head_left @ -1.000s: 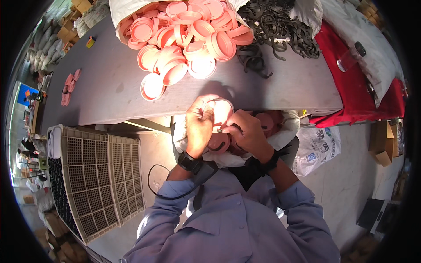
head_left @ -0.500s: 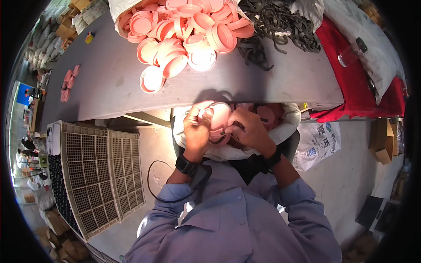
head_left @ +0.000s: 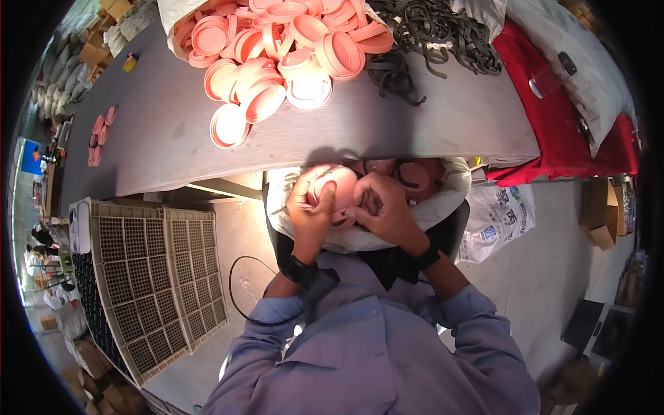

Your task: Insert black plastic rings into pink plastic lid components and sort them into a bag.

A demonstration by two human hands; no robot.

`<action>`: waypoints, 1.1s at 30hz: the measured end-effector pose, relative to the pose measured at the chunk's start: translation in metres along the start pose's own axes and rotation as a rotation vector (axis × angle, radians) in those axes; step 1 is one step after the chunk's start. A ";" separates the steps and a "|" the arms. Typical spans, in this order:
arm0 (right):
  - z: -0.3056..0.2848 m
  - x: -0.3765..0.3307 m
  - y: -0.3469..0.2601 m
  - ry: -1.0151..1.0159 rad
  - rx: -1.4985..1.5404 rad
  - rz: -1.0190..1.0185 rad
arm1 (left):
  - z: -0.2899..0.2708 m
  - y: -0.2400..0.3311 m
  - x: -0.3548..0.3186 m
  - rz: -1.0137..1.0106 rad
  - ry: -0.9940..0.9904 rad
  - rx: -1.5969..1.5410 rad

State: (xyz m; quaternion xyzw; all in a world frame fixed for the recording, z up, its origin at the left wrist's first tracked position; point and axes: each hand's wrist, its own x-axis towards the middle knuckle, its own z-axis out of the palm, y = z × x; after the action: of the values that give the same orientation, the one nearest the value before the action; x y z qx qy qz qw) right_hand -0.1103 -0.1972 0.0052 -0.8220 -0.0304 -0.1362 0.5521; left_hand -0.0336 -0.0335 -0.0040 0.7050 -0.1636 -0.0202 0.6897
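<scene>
Pink lids (head_left: 264, 102) and straps (head_left: 415, 31) heap the table (head_left: 159, 131); a crate (head_left: 171, 273) stands left. Left hand (head_left: 309, 216) grips one lid (head_left: 344, 187), right hand (head_left: 391, 216) pinches its edge, both lower than earlier.

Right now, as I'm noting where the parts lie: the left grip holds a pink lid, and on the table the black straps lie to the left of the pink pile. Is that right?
Not quite: the head view shows the black straps to the right of the pink pile on the table. The left grip does hold a pink lid.
</scene>
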 end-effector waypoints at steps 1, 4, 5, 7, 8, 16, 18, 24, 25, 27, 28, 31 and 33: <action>0.004 -0.004 -0.003 0.035 0.120 0.105 | 0.002 -0.004 -0.003 -0.002 -0.002 -0.001; 0.021 -0.014 -0.001 0.075 0.122 0.168 | 0.008 -0.033 -0.019 -0.088 -0.061 0.059; 0.026 -0.015 0.000 0.074 0.001 0.124 | 0.008 -0.038 -0.020 -0.090 -0.065 0.059; 0.026 -0.014 0.000 -0.003 -0.006 0.144 | 0.006 -0.046 -0.021 -0.058 -0.101 0.069; 0.024 -0.018 0.009 0.033 -0.134 0.031 | -0.003 -0.028 -0.016 -0.481 -0.278 -0.131; 0.016 -0.010 0.007 -0.047 -0.619 -0.296 | -0.007 -0.049 -0.003 -0.611 -0.226 -0.744; -0.015 0.011 0.016 0.032 -0.508 -0.151 | -0.017 -0.064 0.010 -0.310 -0.285 0.225; -0.093 0.093 0.051 0.335 -0.583 -0.038 | -0.053 0.009 0.078 0.178 0.117 0.356; -0.100 0.102 0.064 0.346 -0.669 -0.043 | -0.055 0.031 0.092 0.140 0.211 0.492; -0.101 0.118 0.080 0.346 -0.740 -0.016 | -0.072 0.037 0.129 0.407 0.300 0.862; -0.100 0.125 0.081 0.341 -0.816 0.027 | -0.079 0.029 0.147 0.441 0.295 0.929; -0.096 0.138 0.077 0.263 -0.851 0.122 | -0.080 0.015 0.171 0.341 0.174 0.945; -0.102 0.135 0.086 0.318 -0.845 0.077 | -0.065 0.015 0.162 0.400 0.165 1.046</action>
State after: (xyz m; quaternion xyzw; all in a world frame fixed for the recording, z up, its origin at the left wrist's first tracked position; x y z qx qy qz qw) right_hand 0.0169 -0.3378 -0.0008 -0.9446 0.1438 -0.2405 0.1706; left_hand 0.1325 -0.0128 0.0459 0.9074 -0.2276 0.2500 0.2495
